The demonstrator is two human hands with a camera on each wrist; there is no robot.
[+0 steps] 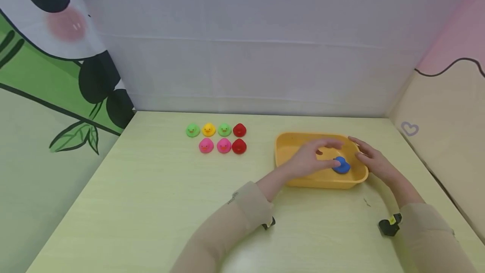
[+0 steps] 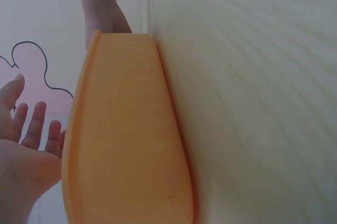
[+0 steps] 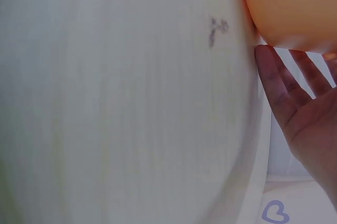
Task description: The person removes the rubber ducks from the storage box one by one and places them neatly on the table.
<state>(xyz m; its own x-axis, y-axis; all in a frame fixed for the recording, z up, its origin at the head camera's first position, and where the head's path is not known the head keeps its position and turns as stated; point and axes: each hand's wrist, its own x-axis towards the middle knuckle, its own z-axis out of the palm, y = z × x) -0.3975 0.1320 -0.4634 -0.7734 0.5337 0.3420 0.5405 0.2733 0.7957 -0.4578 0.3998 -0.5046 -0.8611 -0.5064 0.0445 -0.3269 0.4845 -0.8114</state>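
A blue rubber duck (image 1: 342, 166) lies in the yellow-orange tray (image 1: 318, 184) at the right of the table. My left hand (image 1: 311, 157) reaches over the tray from the near left, thumb and fingers spread apart. Its thumb tip overlaps the duck in the head view. Nothing shows between the fingers of this left hand (image 2: 29, 145) in the left wrist view, where the tray's side hides what is inside. At the tray's right end is my right hand (image 1: 376, 163), its fingers along the outer wall. The right wrist view shows those fingers (image 3: 274, 77) extended right at the tray's side.
Left of the tray, small rubber ducks stand in two rows: green (image 1: 193, 130), yellow (image 1: 209, 129) and green (image 1: 225, 129) with a red one (image 1: 239, 130) behind, pink ones (image 1: 206, 145) and another red one (image 1: 239, 146) in front. Fabric walls (image 1: 242, 71) border the table (image 1: 151, 205).
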